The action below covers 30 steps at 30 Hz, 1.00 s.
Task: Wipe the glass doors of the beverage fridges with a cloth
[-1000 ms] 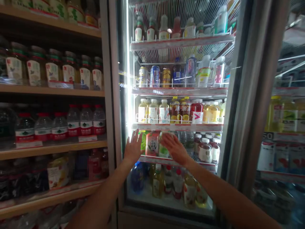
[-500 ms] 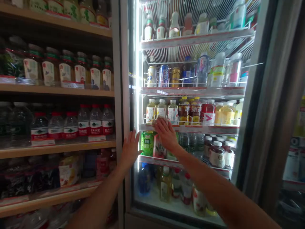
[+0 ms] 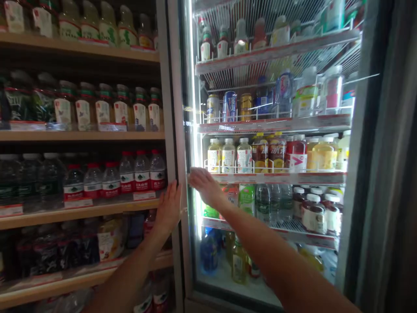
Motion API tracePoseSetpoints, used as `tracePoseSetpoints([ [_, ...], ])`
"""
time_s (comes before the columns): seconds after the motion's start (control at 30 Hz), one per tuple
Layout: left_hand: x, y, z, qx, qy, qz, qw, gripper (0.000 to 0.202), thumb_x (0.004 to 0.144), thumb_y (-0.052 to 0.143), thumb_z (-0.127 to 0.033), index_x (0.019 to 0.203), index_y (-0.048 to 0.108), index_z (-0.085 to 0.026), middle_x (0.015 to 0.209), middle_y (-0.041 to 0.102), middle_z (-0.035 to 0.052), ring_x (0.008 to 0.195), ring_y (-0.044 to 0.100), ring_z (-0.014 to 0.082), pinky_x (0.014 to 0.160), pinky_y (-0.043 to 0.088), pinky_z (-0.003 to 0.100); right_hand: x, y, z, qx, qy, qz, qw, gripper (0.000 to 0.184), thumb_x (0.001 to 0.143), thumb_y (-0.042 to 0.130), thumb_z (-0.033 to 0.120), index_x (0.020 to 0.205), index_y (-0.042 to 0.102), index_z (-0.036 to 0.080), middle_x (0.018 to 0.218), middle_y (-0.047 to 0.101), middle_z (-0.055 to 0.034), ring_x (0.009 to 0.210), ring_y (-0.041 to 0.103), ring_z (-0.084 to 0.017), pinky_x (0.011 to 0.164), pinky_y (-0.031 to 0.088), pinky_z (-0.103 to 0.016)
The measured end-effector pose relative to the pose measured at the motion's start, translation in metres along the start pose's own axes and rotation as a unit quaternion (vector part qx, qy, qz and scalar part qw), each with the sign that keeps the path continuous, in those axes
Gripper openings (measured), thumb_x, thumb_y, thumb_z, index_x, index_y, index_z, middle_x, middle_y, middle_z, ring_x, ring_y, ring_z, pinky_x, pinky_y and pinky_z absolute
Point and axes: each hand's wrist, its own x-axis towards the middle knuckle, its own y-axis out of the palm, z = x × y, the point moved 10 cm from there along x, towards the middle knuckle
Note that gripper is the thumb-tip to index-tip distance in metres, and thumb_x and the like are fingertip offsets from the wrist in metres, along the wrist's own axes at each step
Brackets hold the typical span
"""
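Note:
My left hand (image 3: 167, 206) lies against the metal door frame (image 3: 174, 143), fingers stretched and slightly apart, holding nothing. To its right, my right hand (image 3: 208, 187) is pressed near the left edge of the glass cooler door (image 3: 198, 269). Its fingers lie close together over what looks like a pale cloth (image 3: 192, 179), mostly hidden beneath them. Behind the glass, a row of white-capped bottles (image 3: 228, 156) stands just right of that hand, and green packs (image 3: 246, 198) show below it, partly covered by my forearm.
On the left, wooden shelves (image 3: 81, 137) carry rows of bottles, including red-capped water bottles (image 3: 110, 180). Inside the lit cooler, wire shelves (image 3: 276, 54) hold cans and bottles. A dark door edge (image 3: 365, 174) runs down the right side.
My right hand has slid left across the glass, from in front of the bottles to the door's left edge. My left hand stays on the frame, shifted slightly left. The view has turned left.

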Motion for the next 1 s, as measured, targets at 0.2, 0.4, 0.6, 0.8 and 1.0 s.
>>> tracePoseSetpoints([
  [0.2, 0.009, -0.015, -0.002, 0.004, 0.021, -0.033, 0.999, 0.071, 0.074, 0.061, -0.023, 0.138, 0.031, -0.012, 0.147, 0.028, 0.0188, 0.135, 0.029, 0.0317, 0.103, 0.036, 0.048, -0.031, 0.011, 0.027, 0.012, -0.154, 0.061, 0.986, 0.026, 0.089, 0.046, 0.02, 0.112, 0.059, 0.022, 0.124, 0.058, 0.0003, 0.131, 0.035, -0.014, 0.111, 0.027, -0.036],
  [0.4, 0.042, -0.04, -0.024, -0.013, 0.029, -0.061, 0.998, 0.069, 0.077, 0.059, -0.027, 0.138, 0.031, -0.011, 0.149, 0.024, 0.0183, 0.137, 0.025, 0.0311, 0.105, 0.034, 0.049, -0.002, -0.101, -0.106, -0.075, 0.06, -0.074, 0.993, 0.051, 0.086, 0.041, 0.007, 0.135, 0.041, 0.02, 0.144, 0.037, -0.0076, 0.14, 0.016, -0.022, 0.114, 0.014, -0.05],
  [0.6, 0.085, -0.08, -0.066, -0.041, 0.05, -0.083, 0.994, 0.069, 0.079, 0.057, -0.032, 0.139, 0.029, -0.014, 0.15, 0.023, 0.0164, 0.137, 0.023, 0.0303, 0.106, 0.032, 0.048, -0.058, -0.112, -0.1, -0.083, -0.146, 0.025, 0.985, 0.045, 0.086, 0.047, 0.015, 0.129, 0.048, 0.025, 0.139, 0.045, -0.0015, 0.138, 0.022, -0.017, 0.114, 0.02, -0.041],
  [0.8, 0.121, -0.112, -0.114, -0.075, 0.06, -0.07, 0.993, 0.072, 0.08, 0.057, -0.035, 0.141, 0.026, -0.013, 0.151, 0.018, 0.0156, 0.139, 0.017, 0.029, 0.108, 0.028, 0.048, -0.063, -0.184, -0.192, -0.155, 0.147, -0.085, 0.973, 0.058, 0.081, 0.047, 0.009, 0.137, 0.039, 0.021, 0.147, 0.032, -0.0063, 0.14, 0.016, -0.024, 0.114, 0.016, -0.05],
  [1.0, 0.142, -0.125, -0.148, -0.087, 0.061, -0.065, 0.992, 0.076, 0.077, 0.061, -0.036, 0.142, 0.025, -0.016, 0.152, 0.017, 0.0147, 0.139, 0.016, 0.03, 0.109, 0.026, 0.049, -0.111, -0.189, -0.182, -0.157, -0.01, -0.005, 0.987, 0.056, 0.082, 0.043, 0.008, 0.133, 0.043, 0.031, 0.142, 0.042, 0.0025, 0.137, 0.024, -0.016, 0.112, 0.024, -0.041],
])
